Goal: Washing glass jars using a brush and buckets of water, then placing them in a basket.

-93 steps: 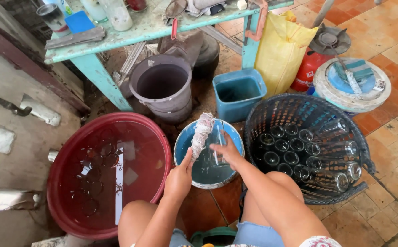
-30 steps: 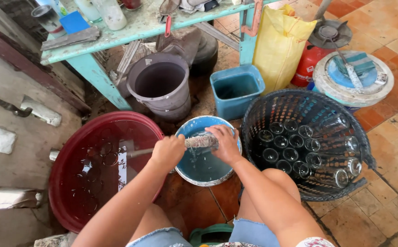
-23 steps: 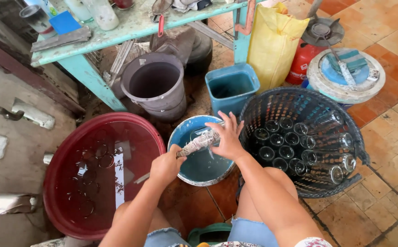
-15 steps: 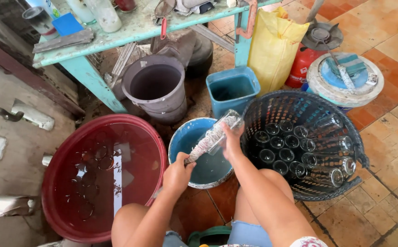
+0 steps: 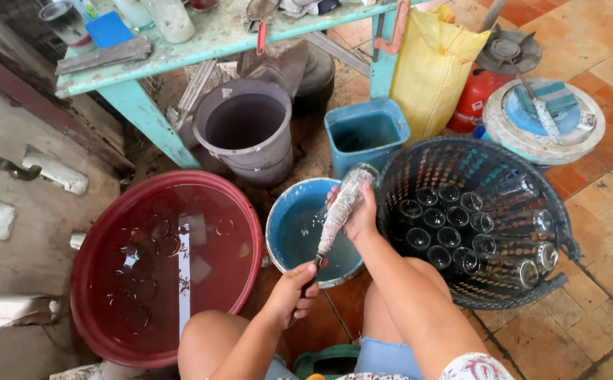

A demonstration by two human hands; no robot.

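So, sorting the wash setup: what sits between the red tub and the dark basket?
In the head view, the blue basin sits between the red tub and dark basket.

Red tub (image 5: 95,331), blue basin (image 5: 285,211), yellow sack (image 5: 429,70), dark lattice basket (image 5: 560,232)

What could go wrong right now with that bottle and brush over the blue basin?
1. The right hand holds a wet, soapy glass bottle tilted above the basin; it might slip and break on the tile floor.
2. The left hand works the brush handle inside the bottle; a hard push could crack the glass.
3. The bottle hovers close to the basket of washed bottles and could knock its rim.
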